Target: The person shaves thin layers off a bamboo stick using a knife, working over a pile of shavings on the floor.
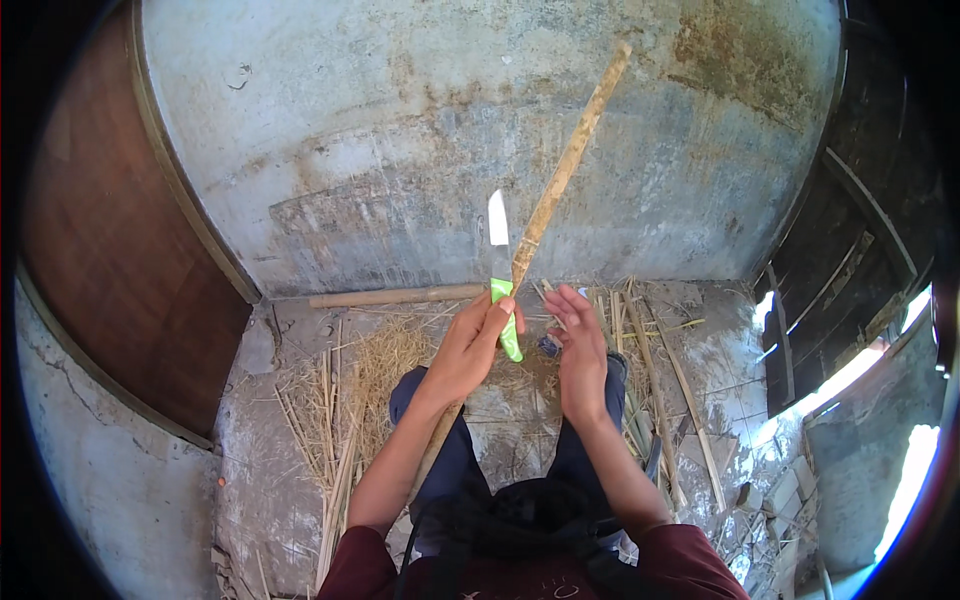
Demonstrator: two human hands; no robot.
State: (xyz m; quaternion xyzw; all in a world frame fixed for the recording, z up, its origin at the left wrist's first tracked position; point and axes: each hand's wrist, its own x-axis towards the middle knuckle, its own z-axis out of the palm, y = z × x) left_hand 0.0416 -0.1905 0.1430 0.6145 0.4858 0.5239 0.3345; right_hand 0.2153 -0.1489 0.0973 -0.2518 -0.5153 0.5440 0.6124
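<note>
My left hand [468, 345] is closed around a small knife [507, 322] with a green patterned handle, its pale blade pointing up and away from me. A long bamboo strip [560, 180] runs through that same hand. Its upper part slants to the far right in front of the wall, and its lower part passes under my left forearm. My right hand [582, 355] hovers just right of the knife handle, fingers loosely apart and slightly curled, touching neither thing. A small dark bluish item [549, 345] shows beside its fingers; I cannot make out what it is.
Straw-like shavings [385, 355] and thin bamboo strips [335, 430] litter the floor to the left. More strips [690, 400] lie to the right. A round pole [400, 296] rests along the stained wall [400, 150]. A brown door [130, 220] stands left, dark boards [850, 230] right.
</note>
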